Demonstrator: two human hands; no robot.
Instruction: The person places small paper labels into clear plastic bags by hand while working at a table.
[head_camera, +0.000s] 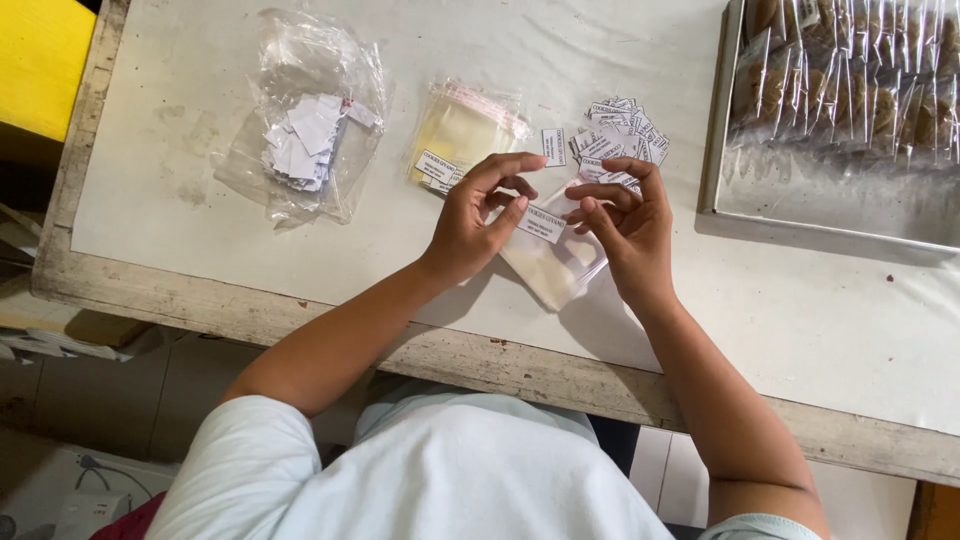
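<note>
So both hands are mid-labelling: left hand (470, 222) and right hand (625, 222) pinch a small paper label (541, 224) onto the clear pouch (552, 265), just below the loose label pile (617, 138), pressing flat probably next.

Worn white-topped table (200, 220), chipped wooden edge; pale tiled floor (120, 400) below; yellow surface (40, 60) top-left.

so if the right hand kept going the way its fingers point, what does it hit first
Probably the pile of small paper labels just beyond the right hand fingertips; depth is hard to judge from above.
</note>
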